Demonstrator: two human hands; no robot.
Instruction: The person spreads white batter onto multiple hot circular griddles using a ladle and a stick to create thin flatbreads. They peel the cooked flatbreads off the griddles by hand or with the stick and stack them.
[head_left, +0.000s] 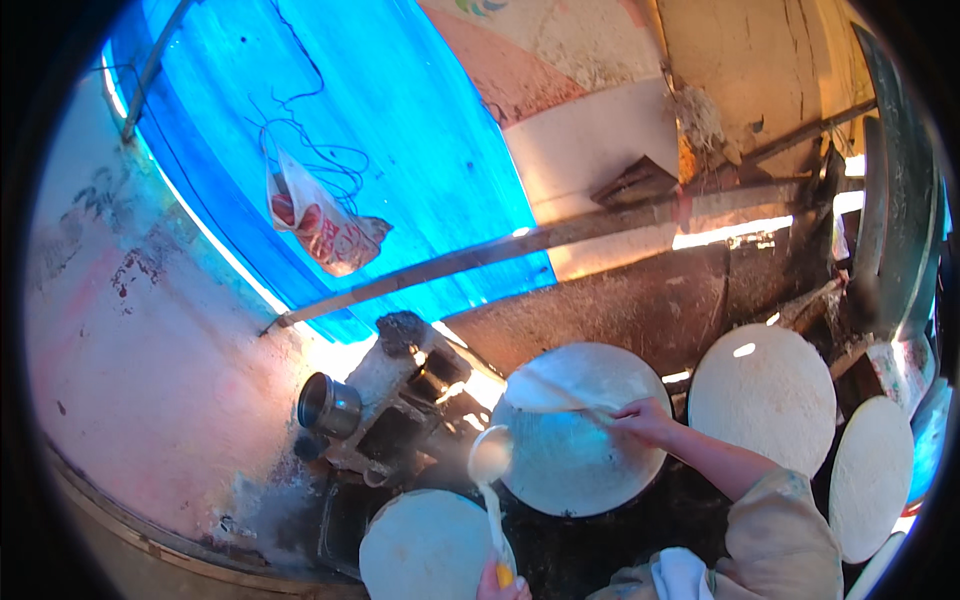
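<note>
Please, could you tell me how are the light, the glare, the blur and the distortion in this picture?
Head view: strong light glows through the blue sheet; head view: gaps under the beam look washed out; head view: the ladle is blurred at its bowl, perhaps by motion; head view: black corners frame a round image, and the sheet's left edge bows.

Bright backlight through blue sheeting [400, 140], white glare at wall gaps [735, 233], black-rimmed fisheye distortion.

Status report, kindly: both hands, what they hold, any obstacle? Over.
Left hand grips ladle. Right hand holds thin pale piece over middle disc. Ladle overlaps disc's edge in view.
</note>
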